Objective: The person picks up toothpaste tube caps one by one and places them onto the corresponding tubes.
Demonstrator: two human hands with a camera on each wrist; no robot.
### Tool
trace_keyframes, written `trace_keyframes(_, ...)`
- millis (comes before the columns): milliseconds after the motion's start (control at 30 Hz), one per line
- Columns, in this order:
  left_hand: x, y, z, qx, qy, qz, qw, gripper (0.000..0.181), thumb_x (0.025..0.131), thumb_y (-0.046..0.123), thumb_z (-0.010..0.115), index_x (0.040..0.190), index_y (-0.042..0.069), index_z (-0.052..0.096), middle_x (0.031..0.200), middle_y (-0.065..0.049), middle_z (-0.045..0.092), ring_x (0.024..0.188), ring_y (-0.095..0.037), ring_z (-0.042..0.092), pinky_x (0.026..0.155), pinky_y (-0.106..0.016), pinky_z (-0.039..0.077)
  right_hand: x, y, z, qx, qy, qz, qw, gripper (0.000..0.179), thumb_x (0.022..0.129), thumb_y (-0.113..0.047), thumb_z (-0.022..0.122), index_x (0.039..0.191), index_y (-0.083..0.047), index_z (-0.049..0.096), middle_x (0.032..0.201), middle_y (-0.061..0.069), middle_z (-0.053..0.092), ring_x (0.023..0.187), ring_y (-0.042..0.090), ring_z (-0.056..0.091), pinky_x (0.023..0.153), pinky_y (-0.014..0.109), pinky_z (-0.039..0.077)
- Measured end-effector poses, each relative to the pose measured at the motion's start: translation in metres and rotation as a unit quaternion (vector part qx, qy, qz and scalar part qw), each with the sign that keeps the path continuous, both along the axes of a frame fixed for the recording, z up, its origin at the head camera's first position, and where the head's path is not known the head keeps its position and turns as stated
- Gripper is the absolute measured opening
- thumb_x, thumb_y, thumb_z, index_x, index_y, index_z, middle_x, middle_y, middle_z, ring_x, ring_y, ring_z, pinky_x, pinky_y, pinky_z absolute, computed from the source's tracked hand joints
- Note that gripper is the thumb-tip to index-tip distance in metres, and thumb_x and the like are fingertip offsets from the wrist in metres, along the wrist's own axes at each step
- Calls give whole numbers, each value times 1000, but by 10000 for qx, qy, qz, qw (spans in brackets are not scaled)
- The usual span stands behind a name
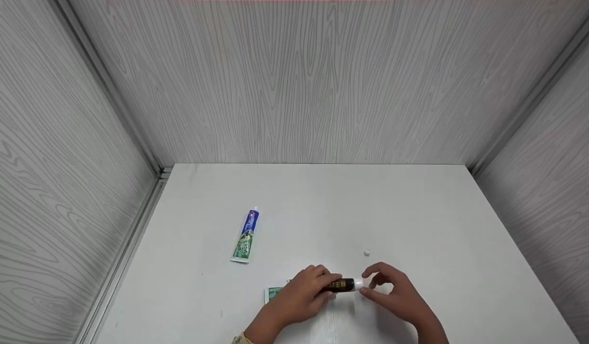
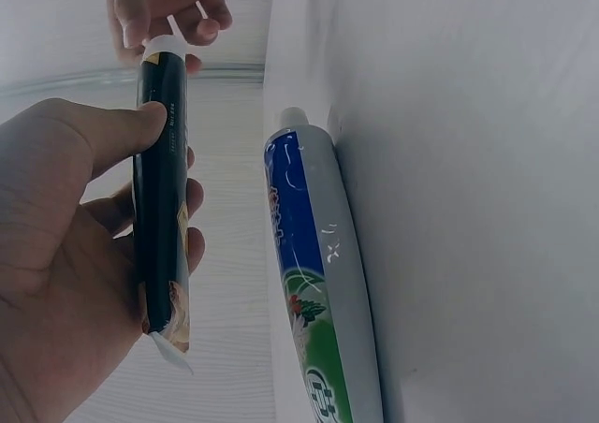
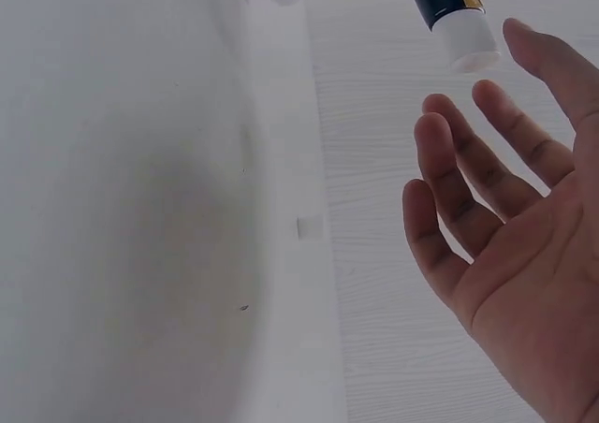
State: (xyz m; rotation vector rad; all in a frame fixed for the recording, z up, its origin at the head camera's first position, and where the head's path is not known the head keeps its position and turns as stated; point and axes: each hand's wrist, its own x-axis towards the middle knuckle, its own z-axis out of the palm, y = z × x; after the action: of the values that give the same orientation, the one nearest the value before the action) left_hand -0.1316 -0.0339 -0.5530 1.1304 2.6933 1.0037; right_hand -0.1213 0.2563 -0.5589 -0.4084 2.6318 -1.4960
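Over on the left, a blue-and-green tube point(image 1: 245, 235) lies well inside the edge of the table point(image 1: 418, 215); nearer, a second tube point(image 2: 328, 283) shows its blue end only in the left wrist view. The left hand point(image 1: 301, 294) grips a black tube point(image 1: 341, 285), gold characters showing, white cap point(image 1: 358, 284) pointing right, and the right hand point(image 1: 394, 291) is loosely spread beside it, well inside the right edge.

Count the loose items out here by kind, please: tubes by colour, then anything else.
Blue-and-green tubes: 2, one partly hidden by the left hand in the head view
Dark tube: 1, held in the left hand
Small white piece: 1, too small to identify
Total: 4
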Motion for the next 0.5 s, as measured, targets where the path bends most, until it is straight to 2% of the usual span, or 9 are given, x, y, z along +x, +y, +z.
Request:
trace_keyframes(67, 0, 0, 0, 22, 31, -15, 10000, 40, 107, 24, 65, 147, 25, 63, 122, 5, 67, 110, -10, 59, 100, -33, 54, 1, 0, 0, -37, 148, 25, 9999, 33, 90, -27, 88, 117, -26, 70, 114, 5, 73, 87, 14, 69, 91, 40, 57)
trace_keyframes(200, 0, 1, -1, 84, 28, -7, 10000, 40, 106, 23, 66, 146, 25, 64, 122, 6, 67, 110, -8, 60, 100, -32, 54, 1, 1, 0, -148, 436, 187, 9988, 39, 88, -16, 89, 121, -20, 70, 117, 8, 72, 87, 20, 70, 90, 39, 58)
trace_keyframes(300, 0, 1, -1, 120, -4, 10, 9999, 41, 106, 23, 67, 146, 25, 64, 122, 6, 67, 110, -7, 60, 101, -31, 54, 1, 0, -1, -219, 550, 273, 9979, 37, 87, -13, 89, 119, -16, 71, 114, 6, 73, 87, 20, 70, 88, 39, 59)
trace_keyframes(500, 0, 1, 0, 130, -18, -5, 9999, 41, 106, 23, 66, 146, 25, 64, 121, 6, 67, 110, -7, 60, 101, -31, 54, 1, 1, -2, -309, 557, 390, 9972, 30, 88, -13, 88, 113, -17, 72, 111, -1, 73, 88, 18, 70, 87, 39, 59)
